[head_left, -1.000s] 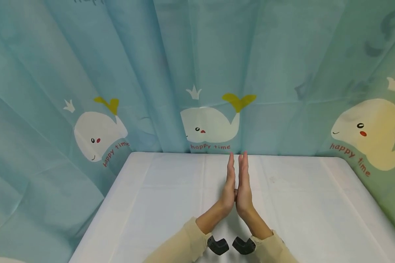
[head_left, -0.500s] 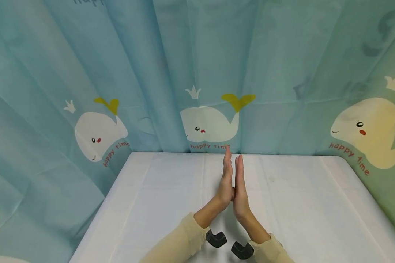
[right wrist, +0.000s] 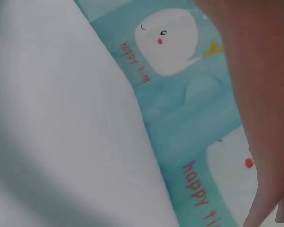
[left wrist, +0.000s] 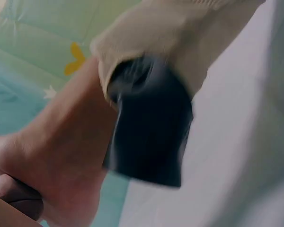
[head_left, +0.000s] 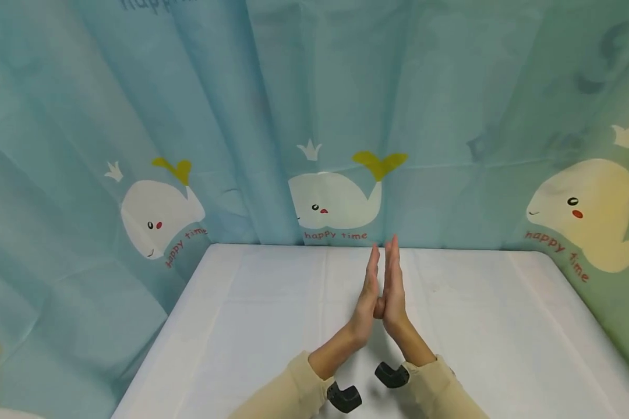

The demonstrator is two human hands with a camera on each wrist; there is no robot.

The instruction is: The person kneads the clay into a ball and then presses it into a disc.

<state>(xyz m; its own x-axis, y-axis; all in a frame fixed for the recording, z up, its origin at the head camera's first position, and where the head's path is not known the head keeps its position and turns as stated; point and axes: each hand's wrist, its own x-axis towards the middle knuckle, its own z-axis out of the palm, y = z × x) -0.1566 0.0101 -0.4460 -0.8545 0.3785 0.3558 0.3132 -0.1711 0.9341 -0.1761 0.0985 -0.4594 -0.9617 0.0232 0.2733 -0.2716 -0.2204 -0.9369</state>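
Note:
In the head view my left hand (head_left: 366, 302) and right hand (head_left: 395, 297) stand palm to palm over the white table, fingers straight and pointing away from me. A narrow gap shows between the fingers. Between the heels of the palms a small rounded brownish shape (head_left: 379, 308) peeks out; I cannot tell whether it is a thumb or a held thing. A dark rounded shape (left wrist: 21, 201) also sits by the hands at the lower left of the left wrist view. The right fingertips reach slightly farther than the left ones.
A white-covered table (head_left: 272, 326) lies under the hands. Behind and beside it hangs a blue-green curtain (head_left: 230, 116) with printed whales. Each beige cuff carries a black curved device, one by the left wrist (head_left: 344, 398), one by the right (head_left: 392, 375).
Half a second ago the left hand was farther forward; now the right hand has slid forward and the left back along it. Both hands have also shifted slightly to the right.

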